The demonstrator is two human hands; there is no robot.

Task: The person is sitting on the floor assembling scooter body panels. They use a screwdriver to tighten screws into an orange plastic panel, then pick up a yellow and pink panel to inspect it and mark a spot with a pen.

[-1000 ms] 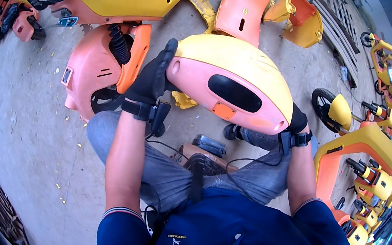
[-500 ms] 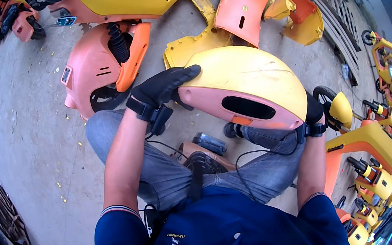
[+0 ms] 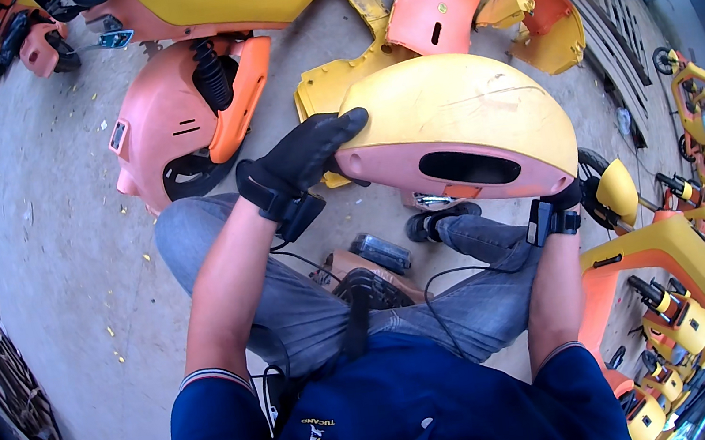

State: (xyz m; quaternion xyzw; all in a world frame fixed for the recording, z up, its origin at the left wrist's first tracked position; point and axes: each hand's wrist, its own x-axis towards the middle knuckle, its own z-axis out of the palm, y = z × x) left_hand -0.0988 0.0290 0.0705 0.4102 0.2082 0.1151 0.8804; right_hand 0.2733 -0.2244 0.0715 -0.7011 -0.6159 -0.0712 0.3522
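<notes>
A curved plastic scooter cover (image 3: 453, 104), yellow on top and pink along its lower band, is held up in front of me between both hands. An oval dark opening (image 3: 470, 168) and a small orange piece show in the pink band; scratches mark the yellow. My left hand (image 3: 308, 154), in a black glove, is closed on its left end, thumb over the yellow top. My right hand (image 3: 565, 195), also gloved, grips the right end from below, its fingers mostly hidden behind the cover. Both wrists wear black strapped devices.
A pink scooter front (image 3: 153, 126) with a black spring stands at the left, beneath a yellow body (image 3: 226, 1). Loose panels, yellow (image 3: 325, 81) and pink (image 3: 440, 4), lie ahead. A clear package (image 3: 381, 253) lies between my legs. More yellow scooters (image 3: 682, 323) stand at the right.
Both hands have raised the cover away from me and slightly to the right. More of the floor and my right shoe shows beneath it. The grip looks the same.
</notes>
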